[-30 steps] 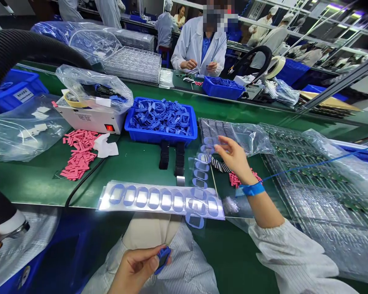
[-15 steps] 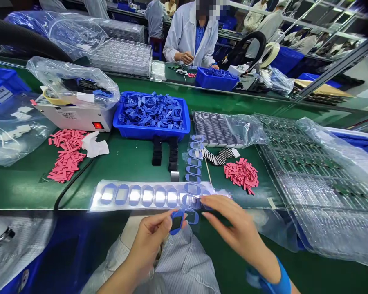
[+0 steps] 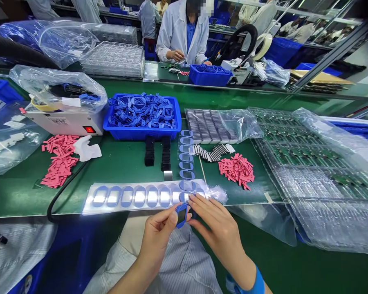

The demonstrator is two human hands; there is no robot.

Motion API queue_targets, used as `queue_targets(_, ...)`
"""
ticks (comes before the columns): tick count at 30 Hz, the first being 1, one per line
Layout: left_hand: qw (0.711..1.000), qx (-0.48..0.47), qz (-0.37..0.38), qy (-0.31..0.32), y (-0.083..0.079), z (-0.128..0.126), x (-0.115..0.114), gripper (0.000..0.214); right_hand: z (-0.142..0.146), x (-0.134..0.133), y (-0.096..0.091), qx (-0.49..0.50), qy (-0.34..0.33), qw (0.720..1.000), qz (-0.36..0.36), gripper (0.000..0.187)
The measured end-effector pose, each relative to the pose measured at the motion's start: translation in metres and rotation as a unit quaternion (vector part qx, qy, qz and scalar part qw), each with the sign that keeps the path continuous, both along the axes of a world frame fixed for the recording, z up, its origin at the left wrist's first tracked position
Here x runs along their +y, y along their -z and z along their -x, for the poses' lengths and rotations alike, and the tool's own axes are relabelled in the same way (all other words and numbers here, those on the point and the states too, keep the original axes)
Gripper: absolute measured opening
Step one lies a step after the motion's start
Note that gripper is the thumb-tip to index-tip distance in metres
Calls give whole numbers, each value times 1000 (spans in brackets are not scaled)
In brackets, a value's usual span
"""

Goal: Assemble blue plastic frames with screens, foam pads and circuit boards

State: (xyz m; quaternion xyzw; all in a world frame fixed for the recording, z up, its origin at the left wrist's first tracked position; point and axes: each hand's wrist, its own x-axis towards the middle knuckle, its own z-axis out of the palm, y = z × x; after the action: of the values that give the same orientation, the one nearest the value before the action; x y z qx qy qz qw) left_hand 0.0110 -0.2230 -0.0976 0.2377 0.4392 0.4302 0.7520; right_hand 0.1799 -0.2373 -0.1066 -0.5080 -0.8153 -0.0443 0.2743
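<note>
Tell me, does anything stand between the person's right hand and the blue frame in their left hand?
Nothing visible does: the right hand sits right beside the blue frame, which the left hand pinches.

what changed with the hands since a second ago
The right hand has moved down and left from above the upright film strip to the near edge of the film sheet, beside the blue plastic frame. The left hand has risen toward it, keeping hold of that frame. The blue crate and pink pads stayed put.
</note>
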Motion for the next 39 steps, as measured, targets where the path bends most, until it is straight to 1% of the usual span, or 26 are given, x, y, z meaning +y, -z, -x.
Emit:
queue_targets(4,1000,10,-27,13,6,0,0,38,3,1,-4,-28,-2,1000,-13,26)
queue_targets(8,999,22,-38,13,11,-1,0,38,6,0,-5,-41,3,999,-15,26)
queue_targets(13,998,18,-53,6,13,-2,-2,35,11,-2,-2,-43,26,998,-27,27)
queue_targets(17,998,6,-58,-7,16,-1,-3,35,16,-1,1,-71,49,995,-53,27)
queue_targets(19,998,0,-58,-14,18,0,-4,35,16,1,3,-82,41,993,-71,27)
queue_targets(22,998,-3,-57,-30,19,2,-8,33,11,2,3,-76,12,993,-86,25)
queue_targets(24,998,-10,-56,-39,18,2,-10,33,6,3,3,-59,-7,995,-74,26)
queue_targets(26,997,-22,-54,-44,15,0,-11,36,1,4,2,-23,-25,998,-44,29)
queue_targets(28,997,-36,-54,-46,11,-1,-11,38,-4,5,1,38,-36,999,6,30)
queue_targets(30,996,-47,-54,-48,9,-1,-9,39,-10,6,0,130,-22,988,80,30)
queue_targets(31,996,-50,-55,-49,9,0,-8,39,-13,6,-1,187,-7,974,126,29)
queue_targets(32,996,-53,-55,-50,9,1,-7,38,-16,6,-3,250,11,953,172,28)
queue_targets(33,996,-55,-54,-48,10,2,-7,37,-19,5,-5,318,27,924,210,27)
queue_targets(34,996,-58,-53,-44,11,4,-7,37,-21,3,-7,388,36,890,236,26)
queue_targets(36,996,-66,-49,-29,13,9,-10,38,-21,-4,-11,516,30,817,257,26)
queue_targets(38,996,-73,-41,-9,18,17,-18,42,-13,-14,-13,610,4,742,278,25)
queue_targets(39,996,-77,-33,3,21,24,-23,43,-4,-20,-13,642,-15,704,303,24)
